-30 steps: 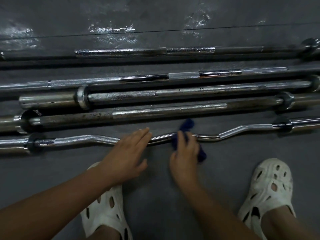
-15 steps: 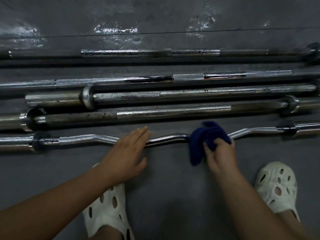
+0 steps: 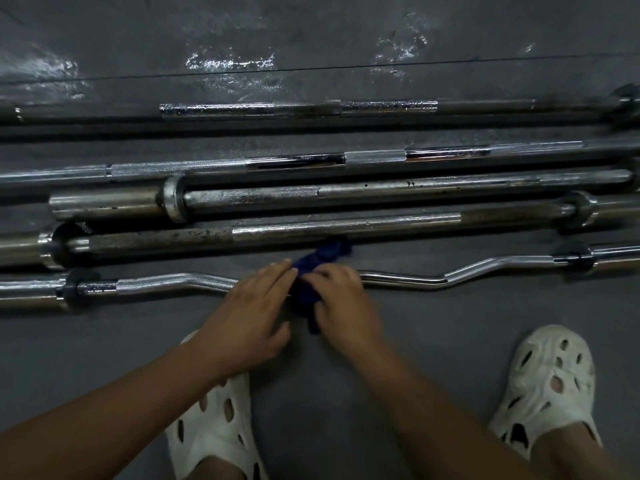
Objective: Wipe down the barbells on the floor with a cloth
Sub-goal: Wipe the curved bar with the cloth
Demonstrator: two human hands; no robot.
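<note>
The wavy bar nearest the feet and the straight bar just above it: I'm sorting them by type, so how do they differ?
The wavy bar bends in zigzags along its shaft; the straight bar runs in one line. The wavy bar looks thinner and brightly chromed; the straight bar is thicker, duller and speckled with dark spots. The right hand grips a blue cloth on the wavy bar while the left hand rests on it; the straight bar is untouched by either hand. Both lie flat on the floor.

No readable text, labels, brand marks, numbers or signs appear anywhere: none on the barbells [image 3: 346, 233], the cloth [image 3: 311, 271], the shoes [image 3: 550, 379] or the floor [image 3: 311, 46].
</note>
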